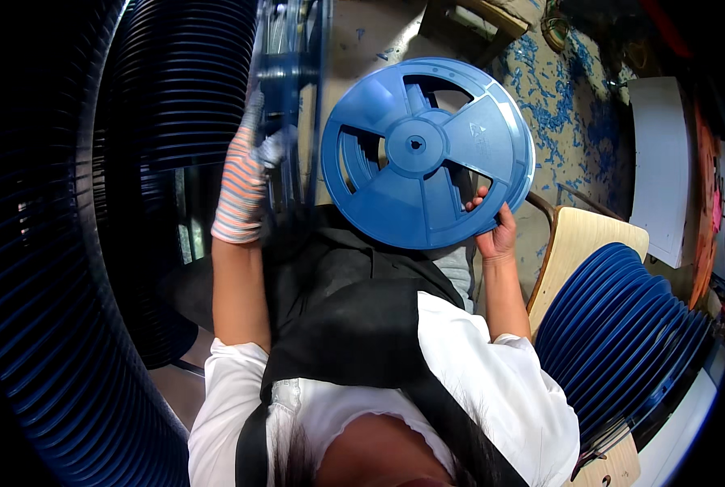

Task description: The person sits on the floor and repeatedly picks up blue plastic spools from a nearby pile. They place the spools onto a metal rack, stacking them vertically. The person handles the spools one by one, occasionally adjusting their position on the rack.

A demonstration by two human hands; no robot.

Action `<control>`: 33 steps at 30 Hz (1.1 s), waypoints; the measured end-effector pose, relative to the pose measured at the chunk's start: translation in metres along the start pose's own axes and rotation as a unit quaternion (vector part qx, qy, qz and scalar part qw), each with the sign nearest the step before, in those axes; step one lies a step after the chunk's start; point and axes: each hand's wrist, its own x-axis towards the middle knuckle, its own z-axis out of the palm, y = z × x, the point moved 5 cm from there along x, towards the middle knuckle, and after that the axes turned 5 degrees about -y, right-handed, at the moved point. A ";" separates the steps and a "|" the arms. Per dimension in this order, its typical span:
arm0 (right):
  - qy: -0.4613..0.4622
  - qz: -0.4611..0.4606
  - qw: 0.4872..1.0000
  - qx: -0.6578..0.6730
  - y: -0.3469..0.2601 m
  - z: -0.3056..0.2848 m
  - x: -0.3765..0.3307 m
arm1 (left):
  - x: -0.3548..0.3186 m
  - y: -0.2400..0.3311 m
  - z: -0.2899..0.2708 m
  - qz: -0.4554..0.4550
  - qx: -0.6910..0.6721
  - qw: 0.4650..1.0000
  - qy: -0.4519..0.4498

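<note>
My right hand, bare, grips the lower right rim of a blue plastic reel, its fingers reaching into one of the cut-out windows. The reel's flat face, with a round hub and small center hole, is turned up toward me; part of a second rim shows behind its right edge. My left hand wears a striped glove and is closed around the side of another blue reel, seen almost edge-on and smeared by motion. The thumb lies over its near side, while the other fingers are partly hidden.
Long rows of dark blue reels stand at my left, inside a curved row. At my right, a stack of blue reels rests on a wooden chair. Blue scraps litter the floor beside a white box.
</note>
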 end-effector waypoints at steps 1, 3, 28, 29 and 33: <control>0.002 0.005 1.000 -0.004 0.000 -0.001 0.000 | 0.003 -0.007 0.006 -0.004 0.027 1.000 0.000; 0.005 0.012 1.000 -0.011 -0.001 -0.001 -0.002 | 0.014 -0.022 0.016 0.086 0.134 0.986 -0.058; 0.035 0.002 0.969 -0.245 -0.004 0.087 -0.011 | 0.054 -0.165 0.085 -0.121 0.372 0.912 -0.128; 0.037 0.002 0.967 -0.251 -0.002 0.088 -0.010 | 0.054 -0.162 0.084 -0.124 0.363 0.914 -0.134; 0.044 0.011 0.958 -0.282 0.003 0.090 -0.007 | 0.054 -0.161 0.084 -0.100 0.327 0.928 -0.150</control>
